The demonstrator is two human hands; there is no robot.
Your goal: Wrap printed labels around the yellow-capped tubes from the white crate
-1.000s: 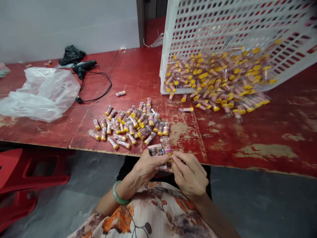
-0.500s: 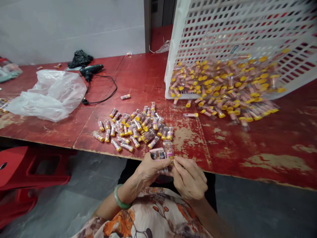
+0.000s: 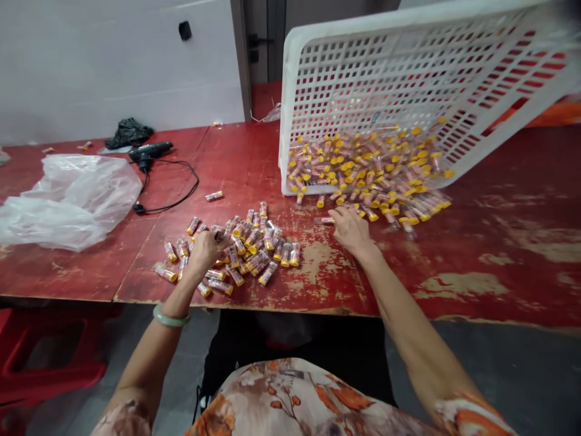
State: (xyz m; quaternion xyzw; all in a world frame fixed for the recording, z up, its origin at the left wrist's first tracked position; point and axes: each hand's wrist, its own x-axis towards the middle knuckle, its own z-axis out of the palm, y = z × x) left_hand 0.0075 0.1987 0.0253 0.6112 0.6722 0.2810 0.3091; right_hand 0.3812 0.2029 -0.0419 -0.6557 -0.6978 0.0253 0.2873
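My left hand (image 3: 209,247) is over the left part of a pile of wrapped tubes (image 3: 258,260) with yellow ends, its fingers closed around a wrapped tube (image 3: 218,232). To the right, my right hand (image 3: 350,227) pinches the yellow end of a clear tube (image 3: 323,221) that lies on the red table. Just beyond that hand, a large heap of clear yellow-capped tubes (image 3: 376,169) spills from a white crate (image 3: 287,121) tipped on its side.
On the red table (image 3: 476,242), a crumpled plastic bag (image 3: 86,194) lies at the left beside a black heat gun (image 3: 152,150) with its cord. A black bag (image 3: 129,133) is behind. One wrapped tube (image 3: 214,195) lies apart. A red stool (image 3: 54,363) stands below left.
My hands have parted from in front of my body, the left reaching to the pile and the right to the clear tubes. The view has shifted right.
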